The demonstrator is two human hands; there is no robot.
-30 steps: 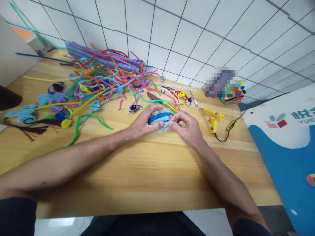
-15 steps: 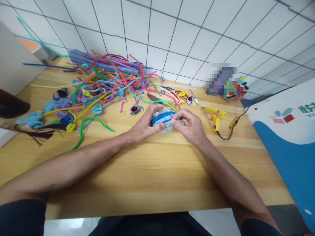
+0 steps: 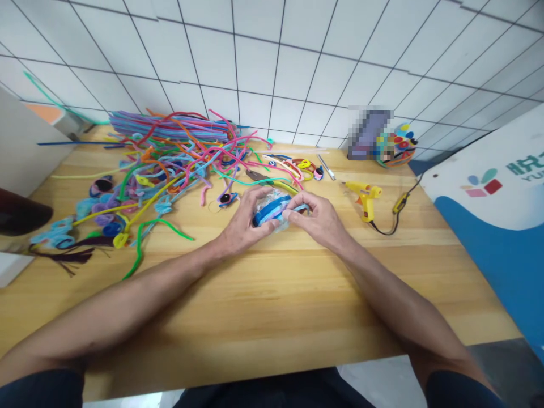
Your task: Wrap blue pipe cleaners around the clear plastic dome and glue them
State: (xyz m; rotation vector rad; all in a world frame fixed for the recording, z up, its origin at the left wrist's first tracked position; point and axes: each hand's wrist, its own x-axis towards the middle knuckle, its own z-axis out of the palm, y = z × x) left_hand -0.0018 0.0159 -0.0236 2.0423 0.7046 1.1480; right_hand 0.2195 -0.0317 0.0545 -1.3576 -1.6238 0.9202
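Head view: an oval, blue-and-lilac striped bundle of fuzzy stems partly covered in crinkled clear plastic is held just above or on the pale wooden tabletop; which of the two cannot be told. Its stripes, and seemingly its long axis, are run from eight o'clock up to two o'clock. By the left hand the eight-to-nine o'clock end is clasped, with the fingers curled over the far side and the thumb laid along the near side. By the right hand the bundle is met from three o'clock, thumb and forefinger pinched together at its edge; exactly which layer is caught between them cannot be told. A light blue fuzzy strand is seen within the curve of that hand. The deciding relation seems to be this: the bundle is set between both hands, lying at nine o'clock from the right pinch and steadied at its opposite end by the left. Yellow-green-handled metal pliers are placed close by at twelve o'clock, a yellow plastic glue gun at three, and a tangled pile of multicoloured fuzzy stems at ten.
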